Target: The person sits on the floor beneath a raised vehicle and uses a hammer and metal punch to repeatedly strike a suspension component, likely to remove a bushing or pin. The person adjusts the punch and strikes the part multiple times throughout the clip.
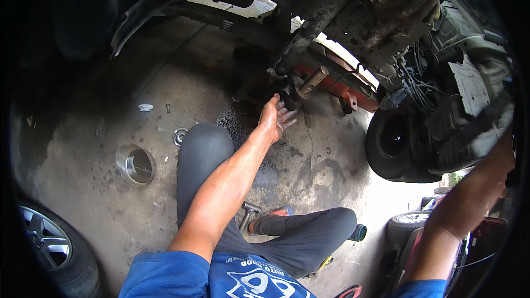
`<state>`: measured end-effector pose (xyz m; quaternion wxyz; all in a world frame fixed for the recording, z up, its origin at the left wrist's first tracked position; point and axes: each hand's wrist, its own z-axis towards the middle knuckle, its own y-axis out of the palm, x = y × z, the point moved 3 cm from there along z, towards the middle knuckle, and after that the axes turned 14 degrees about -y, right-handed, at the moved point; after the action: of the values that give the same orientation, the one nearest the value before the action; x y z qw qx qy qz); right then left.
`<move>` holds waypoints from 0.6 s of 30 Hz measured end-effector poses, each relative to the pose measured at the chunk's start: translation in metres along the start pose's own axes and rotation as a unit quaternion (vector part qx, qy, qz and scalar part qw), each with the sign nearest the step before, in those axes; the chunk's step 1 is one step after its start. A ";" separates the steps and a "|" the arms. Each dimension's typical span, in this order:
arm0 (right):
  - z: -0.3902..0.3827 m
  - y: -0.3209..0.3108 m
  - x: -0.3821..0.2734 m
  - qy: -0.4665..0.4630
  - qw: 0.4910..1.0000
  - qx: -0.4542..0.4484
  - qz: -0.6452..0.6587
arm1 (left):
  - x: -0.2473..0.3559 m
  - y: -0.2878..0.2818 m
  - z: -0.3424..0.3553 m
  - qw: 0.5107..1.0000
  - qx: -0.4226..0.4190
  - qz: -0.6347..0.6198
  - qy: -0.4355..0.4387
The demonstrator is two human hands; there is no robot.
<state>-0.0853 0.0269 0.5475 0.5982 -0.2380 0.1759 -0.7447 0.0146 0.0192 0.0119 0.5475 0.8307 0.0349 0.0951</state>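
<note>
My left hand (276, 116) reaches up and forward beneath a raised car, fingers apart, palm against the underside of a dark greasy axle joint (291, 98). A bare metal shaft stub (313, 81) sticks out of that joint just above my fingers. My right arm stretches to the right toward the car's dark underbody panels (464, 116). My right hand (507, 152) is at the dark rim of the picture and mostly hidden, so its grip cannot be made out. I sit on the stained concrete floor (309, 165) with my knee (204, 143) raised.
A short metal ring (135, 164), a small round part (179, 136) and a white scrap (145, 107) lie on the floor to the left. A hammer (248, 213) rests between my legs. A tyre (393, 143) stands right, a wheel (52, 243) lower left, an orange-red beam (338, 85) behind the joint.
</note>
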 end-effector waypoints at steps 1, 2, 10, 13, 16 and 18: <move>-0.024 0.036 -0.010 0.025 0.999 -0.044 0.017 | -0.001 0.000 -0.001 1.000 0.001 -0.004 0.001; -0.053 0.073 -0.016 0.070 0.989 -0.128 0.008 | 0.001 0.001 -0.002 1.000 -0.007 0.002 0.006; -0.146 0.125 0.031 0.402 0.762 -0.418 0.288 | 0.003 -0.009 -0.018 0.998 -0.007 0.042 -0.045; -0.141 0.084 0.054 0.320 0.874 -0.333 0.151 | 0.001 -0.008 -0.010 0.999 -0.005 0.032 -0.035; -0.075 0.033 0.060 0.226 0.951 -0.138 0.157 | -0.001 -0.017 0.001 0.999 0.027 0.016 -0.006; -0.032 0.016 0.048 0.166 0.981 -0.006 0.105 | -0.003 -0.030 0.008 0.997 0.079 0.016 0.015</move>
<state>-0.0987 -0.0244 0.5192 0.6339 -0.0951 0.3013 -0.7059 0.0149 0.0238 -0.0184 0.4782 0.8701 0.0374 0.1131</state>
